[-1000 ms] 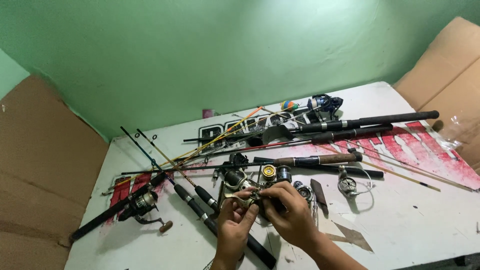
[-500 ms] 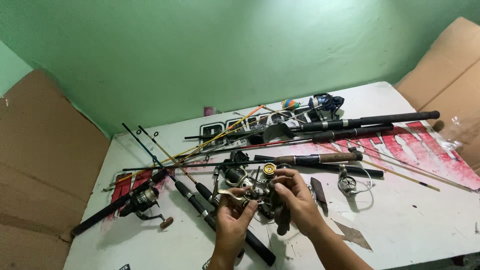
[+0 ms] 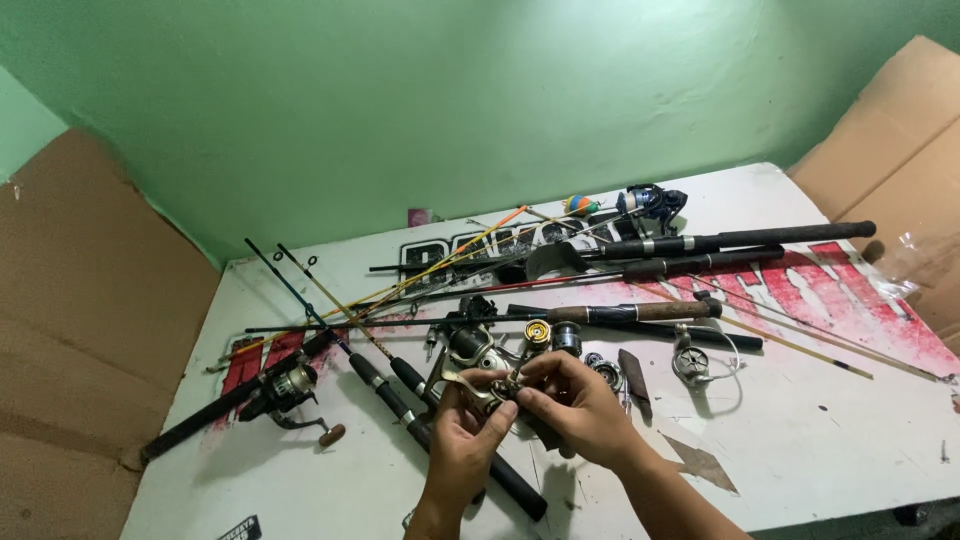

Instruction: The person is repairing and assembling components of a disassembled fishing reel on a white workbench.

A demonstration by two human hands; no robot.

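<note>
Reel (image 3: pixel 490 378) held over the table (image 3: pixel 820 440) between both hands, just above the rods. Left hand (image 3: pixel 462 445) closed round its body from below; right hand (image 3: pixel 575 405) pinching a small part at its side with the fingertips. Risk: that pinch looks light, so a slip could drop the part among the loose spools (image 3: pixel 600 368) just beyond the right hand, or onto the black rod (image 3: pixel 440 440) under the left wrist.

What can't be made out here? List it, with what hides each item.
Head view:
- Small reel part: largely covered by the left hand and right hand, and too small to tell its kind.
- Long black rod: its lower end passes behind the hands.
- Cardboard sheet: cut off by the left edge.
- Reel at the table's far edge: too small for detail.
</note>
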